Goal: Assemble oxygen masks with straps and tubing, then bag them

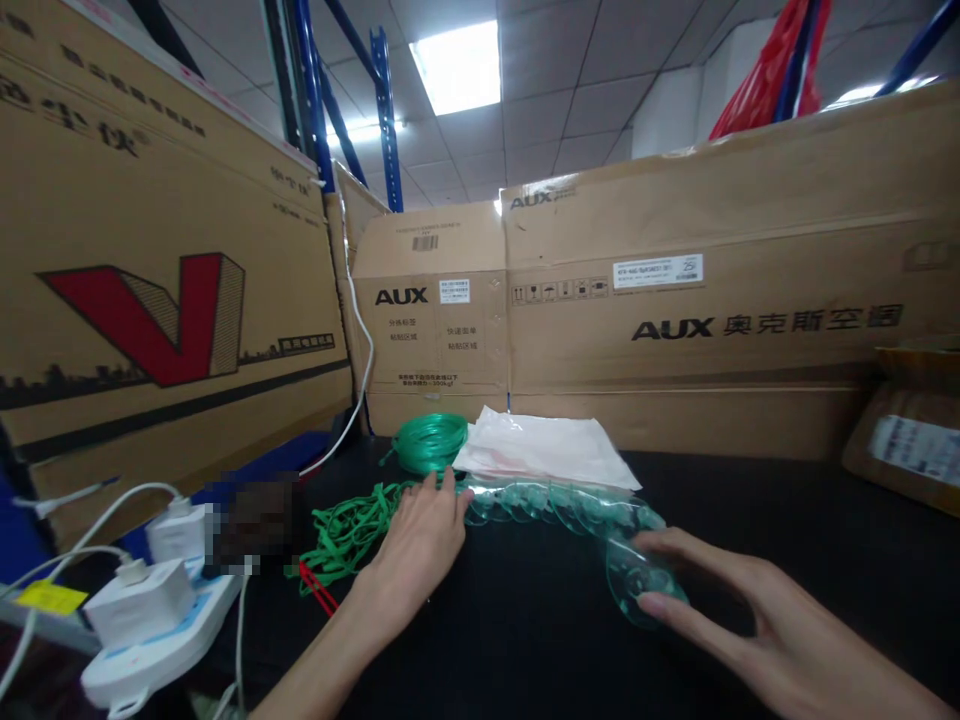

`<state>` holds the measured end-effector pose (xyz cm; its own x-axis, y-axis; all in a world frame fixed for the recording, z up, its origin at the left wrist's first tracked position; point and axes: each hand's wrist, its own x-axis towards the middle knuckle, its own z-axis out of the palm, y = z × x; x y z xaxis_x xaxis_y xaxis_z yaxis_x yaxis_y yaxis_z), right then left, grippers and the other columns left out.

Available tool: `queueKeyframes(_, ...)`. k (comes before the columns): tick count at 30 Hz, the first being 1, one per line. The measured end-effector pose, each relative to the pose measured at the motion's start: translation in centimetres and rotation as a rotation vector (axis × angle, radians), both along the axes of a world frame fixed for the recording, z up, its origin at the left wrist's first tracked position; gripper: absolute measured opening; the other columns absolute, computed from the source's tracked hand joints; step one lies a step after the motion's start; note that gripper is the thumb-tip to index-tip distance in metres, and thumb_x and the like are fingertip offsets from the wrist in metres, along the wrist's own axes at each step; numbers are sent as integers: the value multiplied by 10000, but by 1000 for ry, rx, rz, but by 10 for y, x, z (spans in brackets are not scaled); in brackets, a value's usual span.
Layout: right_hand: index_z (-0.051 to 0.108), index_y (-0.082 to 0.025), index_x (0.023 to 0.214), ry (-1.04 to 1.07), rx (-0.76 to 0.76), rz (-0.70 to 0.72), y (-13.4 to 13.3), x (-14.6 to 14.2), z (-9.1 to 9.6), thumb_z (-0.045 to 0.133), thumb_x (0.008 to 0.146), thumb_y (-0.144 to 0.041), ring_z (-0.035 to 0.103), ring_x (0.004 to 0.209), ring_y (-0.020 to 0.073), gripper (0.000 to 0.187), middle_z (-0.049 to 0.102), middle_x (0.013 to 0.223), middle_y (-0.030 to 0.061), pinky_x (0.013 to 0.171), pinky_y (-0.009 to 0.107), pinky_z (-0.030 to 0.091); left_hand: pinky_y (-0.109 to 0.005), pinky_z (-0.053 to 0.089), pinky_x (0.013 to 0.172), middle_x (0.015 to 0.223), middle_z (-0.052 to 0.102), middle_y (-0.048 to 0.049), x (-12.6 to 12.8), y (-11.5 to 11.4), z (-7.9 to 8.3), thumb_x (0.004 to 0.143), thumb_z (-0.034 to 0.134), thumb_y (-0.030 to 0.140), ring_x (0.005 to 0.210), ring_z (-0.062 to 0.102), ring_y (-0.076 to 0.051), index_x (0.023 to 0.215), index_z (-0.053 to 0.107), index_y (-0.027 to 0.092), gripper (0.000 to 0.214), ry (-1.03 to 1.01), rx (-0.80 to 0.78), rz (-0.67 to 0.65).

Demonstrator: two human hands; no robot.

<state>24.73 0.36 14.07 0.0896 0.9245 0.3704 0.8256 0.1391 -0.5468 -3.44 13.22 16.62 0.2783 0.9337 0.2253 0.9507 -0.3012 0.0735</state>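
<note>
Hands (739,605) touching translucent discs (555,503), green-tinted, glossy, overlapping

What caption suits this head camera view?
Left hand and right hand at opposite ends of a row of translucent green discs on a black tabletop.

Row of discs (555,505): clear plastic with a green tint, glossy and round-edged, set closely side by side; overlaps make the count hard to tell.
Line of the row: spans the gap between the left fingers (448,482) and the right fingers (654,604), dipping slightly at the right fingers' end.
Left end: at the tips of the left fingers, partly hidden by them.
End disc (628,585): larger to the eye, round, see-through, with a paler middle; nearer the wearer than the row, between the right thumb and forefinger, which overlap its edge; whether they grip it cannot be told.
</note>
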Motion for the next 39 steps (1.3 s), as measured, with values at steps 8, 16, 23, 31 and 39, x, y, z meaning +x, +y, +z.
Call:
queueKeyframes(8, 690, -350, 1316, -25, -110, 123, -12, -41, -8, 614, 908, -599, 700, 1192, 290, 484, 745, 1299, 26, 1050, 415, 558, -496, 358, 1194, 1558, 493, -196, -7, -12, 3, 1079, 358, 283, 1437, 477, -329, 1513, 480, 90, 490, -37, 75, -92)
queueKeyframes(16, 677, -257, 1329, -175, 47, 181, -13, -57, -19, 662, 931, -275, 706, 1185, 270, 399, 722, 1314, 100, 994, 351, 597, -445, 494, 1082, 1260, 729, -81, -66, -30, -12, 1045, 424, 383, 1193, 666, -267, 1249, 716, 233, 386, -167, 49, -319)
queueKeyframes(23, 635, -283, 1390, -158, 38, 173, -14, -61, -26, 686, 936, -321, 654, 1271, 320, 458, 669, 1395, 112, 1027, 422, 586, -440, 542, 1016, 1193, 743, -58, -83, -31, -24, 922, 643, 375, 1135, 680, -284, 1084, 780, 275, 234, -119, 47, -423)
queueKeyframes(31, 628, -248, 1400, -123, 1, 195, -12, -64, -26, 689, 931, -258, 648, 1270, 319, 473, 658, 1398, 131, 1056, 449, 564, -451, 562, 970, 1129, 731, -69, -76, -25, -28, 897, 666, 321, 1093, 678, -295, 952, 771, 245, 141, -116, 33, -416)
queueKeyframes(39, 601, -244, 1417, -70, -76, 213, -18, -67, -7, 682, 956, -299, 619, 1278, 268, 471, 648, 1386, 95, 1104, 396, 509, -351, 613, 862, 1013, 772, -35, -96, -4, -52, 948, 552, 477, 963, 721, -258, 887, 781, 295, 299, -176, 157, -538)
